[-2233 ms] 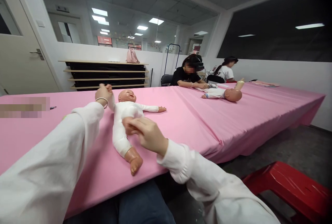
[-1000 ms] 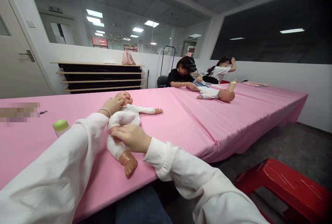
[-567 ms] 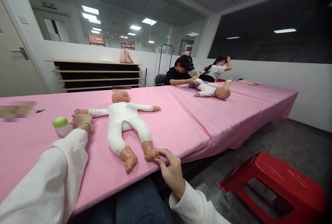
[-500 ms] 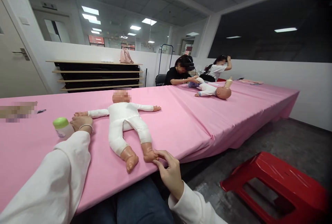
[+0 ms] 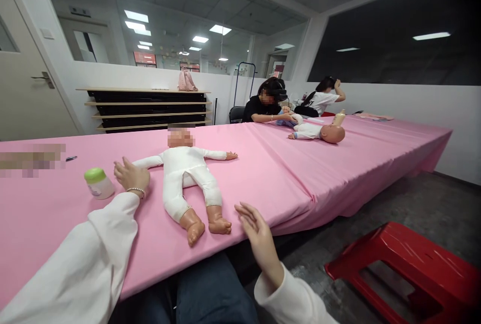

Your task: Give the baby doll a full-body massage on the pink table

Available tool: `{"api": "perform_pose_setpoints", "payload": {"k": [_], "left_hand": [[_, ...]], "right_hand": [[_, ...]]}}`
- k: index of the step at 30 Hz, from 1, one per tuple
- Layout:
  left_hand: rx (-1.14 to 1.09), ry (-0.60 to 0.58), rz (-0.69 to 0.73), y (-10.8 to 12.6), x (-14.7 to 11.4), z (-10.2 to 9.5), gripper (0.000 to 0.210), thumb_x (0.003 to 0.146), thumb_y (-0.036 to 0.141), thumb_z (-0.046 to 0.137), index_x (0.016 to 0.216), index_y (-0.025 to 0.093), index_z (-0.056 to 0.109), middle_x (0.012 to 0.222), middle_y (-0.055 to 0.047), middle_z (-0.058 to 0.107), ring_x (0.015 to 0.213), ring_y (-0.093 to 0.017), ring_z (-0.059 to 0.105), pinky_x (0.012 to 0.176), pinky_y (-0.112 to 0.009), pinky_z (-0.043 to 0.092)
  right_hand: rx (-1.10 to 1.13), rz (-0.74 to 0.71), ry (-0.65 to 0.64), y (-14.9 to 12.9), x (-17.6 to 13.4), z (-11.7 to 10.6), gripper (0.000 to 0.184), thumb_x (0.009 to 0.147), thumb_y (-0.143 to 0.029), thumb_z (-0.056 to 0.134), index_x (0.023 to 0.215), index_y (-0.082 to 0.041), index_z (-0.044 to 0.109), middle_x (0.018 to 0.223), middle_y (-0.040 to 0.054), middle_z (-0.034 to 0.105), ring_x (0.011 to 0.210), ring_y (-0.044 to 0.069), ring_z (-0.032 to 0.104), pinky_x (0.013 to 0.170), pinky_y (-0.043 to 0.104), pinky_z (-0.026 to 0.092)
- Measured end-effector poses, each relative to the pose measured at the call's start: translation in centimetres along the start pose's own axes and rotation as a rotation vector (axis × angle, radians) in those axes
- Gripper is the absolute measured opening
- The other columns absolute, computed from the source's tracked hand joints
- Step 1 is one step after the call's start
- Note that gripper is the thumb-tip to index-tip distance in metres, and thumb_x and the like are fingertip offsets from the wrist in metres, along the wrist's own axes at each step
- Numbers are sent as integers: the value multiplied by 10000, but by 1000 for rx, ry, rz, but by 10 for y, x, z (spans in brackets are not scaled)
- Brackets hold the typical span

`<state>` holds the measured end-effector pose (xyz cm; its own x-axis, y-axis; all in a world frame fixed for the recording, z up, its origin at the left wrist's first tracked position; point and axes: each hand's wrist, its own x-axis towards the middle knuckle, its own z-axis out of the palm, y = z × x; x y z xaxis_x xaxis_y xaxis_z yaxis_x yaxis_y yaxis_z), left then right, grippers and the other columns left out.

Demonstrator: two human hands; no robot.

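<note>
A baby doll (image 5: 191,176) with a white cloth body lies on its back on the pink tablecloth (image 5: 270,194), feet toward me. My left hand (image 5: 131,176) is open over the doll's outstretched arm and hides that arm's end; its fingers are apart and hold nothing. Left of this hand stands a jar (image 5: 98,184) with a green lid. My right hand (image 5: 257,231) is raised at the table's front edge, just right of the doll's foot. Its fingers are stretched out and empty, clear of the foot.
Across the table a person in black (image 5: 265,106) handles a second doll (image 5: 315,132). A pale bottle (image 5: 338,117) stands behind that doll. Farther back sits a person in white (image 5: 325,96). A red stool (image 5: 409,264) is on the floor at my right. A pen (image 5: 71,158) lies far left.
My right hand has let go of the doll's foot and moved right, fingers opening. My left hand has lifted and spread beside the jar. The view has shifted slightly.
</note>
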<state>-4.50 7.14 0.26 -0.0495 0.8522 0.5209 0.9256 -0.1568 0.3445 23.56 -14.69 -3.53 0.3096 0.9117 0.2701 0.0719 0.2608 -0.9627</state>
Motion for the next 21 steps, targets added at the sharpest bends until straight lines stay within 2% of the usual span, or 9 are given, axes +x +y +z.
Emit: {"api": "perform_pose_setpoints", "payload": {"k": [1,2,3,4,6,8,12,16,21], "left_hand": [[1,130,-128,10,-11,-6,553,808,278,331,1280,-7,308,1291,-255,383,1236,-411,298,947,-606,274],[-13,204,-134,20,-24,-13,568,821,292,322,1315,15,275,1359,-235,313,1270,-383,265,978,-568,288],[-32,222,-30,30,-41,-20,553,844,316,294,1336,66,273,1384,-188,307,1280,-337,277,999,-519,311],[-46,166,117,40,-60,-28,524,857,339,280,1335,126,300,1354,-147,373,1252,-297,340,991,-482,345],[-30,-60,501,57,-102,-43,447,860,351,301,1278,240,415,1270,-84,487,1153,-244,459,956,-436,395],[26,-124,654,70,-141,-55,376,858,326,335,1185,313,521,1273,-54,489,1157,-236,457,938,-432,406],[9,-96,506,90,-187,-56,366,862,387,332,1149,310,547,1229,-68,503,1078,-234,495,806,-405,480],[-12,-44,319,101,-193,-42,425,812,447,408,1185,276,519,1171,-130,496,952,-266,521,758,-441,484],[-71,33,280,90,-197,-28,537,801,448,420,1328,364,358,1088,-140,513,841,-270,539,655,-448,494]], "right_hand": [[57,57,-9,-4,11,-5,338,770,-271,581,1089,-171,533,1135,108,601,1088,176,564,982,355,438],[112,122,-25,-8,22,-10,327,750,-241,599,1064,-172,542,1126,98,607,1094,171,560,995,350,425],[174,201,-50,-13,34,-14,310,737,-202,602,1041,-167,551,1117,94,611,1091,167,562,997,340,420],[244,295,-85,-17,46,-16,287,734,-158,585,1020,-154,556,1106,99,615,1077,164,572,991,328,425],[389,500,-161,-24,67,-17,255,740,-81,518,990,-111,556,1086,130,614,1033,162,598,954,301,456],[500,660,-198,-27,88,-13,259,745,-35,459,986,-76,544,1073,152,605,993,158,616,898,267,494],[551,805,-128,-16,138,8,286,760,-9,387,1015,-60,506,1038,151,586,1022,162,595,842,254,522],[521,847,-20,10,201,41,277,803,-37,327,1028,-62,487,1043,152,552,1130,162,522,929,270,466],[660,783,-34,43,265,65,269,867,-232,351,1007,-53,495,1026,162,550,1106,165,528,918,291,466]]}}
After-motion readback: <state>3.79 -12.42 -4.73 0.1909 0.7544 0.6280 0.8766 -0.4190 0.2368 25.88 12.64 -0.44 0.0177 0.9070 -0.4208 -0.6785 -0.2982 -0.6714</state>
